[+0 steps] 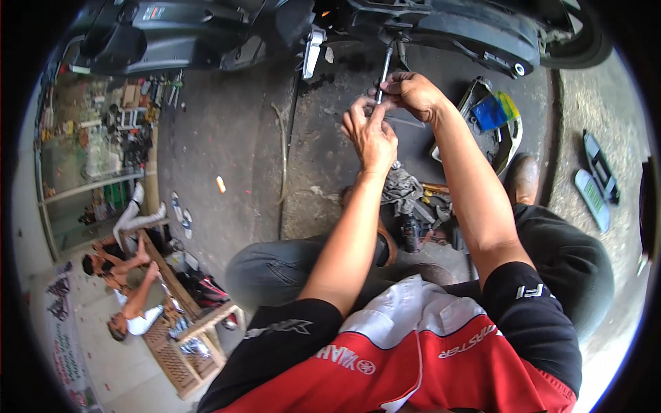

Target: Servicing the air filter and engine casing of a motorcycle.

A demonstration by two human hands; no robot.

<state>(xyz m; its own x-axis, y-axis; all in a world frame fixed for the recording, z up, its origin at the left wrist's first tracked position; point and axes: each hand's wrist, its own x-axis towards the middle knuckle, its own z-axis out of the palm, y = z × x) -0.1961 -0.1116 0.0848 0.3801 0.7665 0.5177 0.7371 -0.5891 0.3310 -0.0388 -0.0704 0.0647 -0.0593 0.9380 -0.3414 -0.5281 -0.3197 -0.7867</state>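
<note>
A slim metal rod (386, 65), likely a tool or shaft, runs from the underside of a dark scooter (461, 34) down to my hands. My left hand (368, 131) pinches at its lower end with curled fingers. My right hand (413, 95) is closed around the same rod just above and to the right. A thin pale strip (410, 122) crosses below my fingers; what it is I cannot tell. Grey rags (403, 189) and several tools (434, 210) lie below my hands between my legs.
A white-rimmed part (508, 144) with a blue-yellow item (490, 112) sits right of my hands. A hose (282, 158) lies on the left. Two loose panels (592, 196) lie far right. People (127, 310) rest on a wooden bench (182, 372) at left.
</note>
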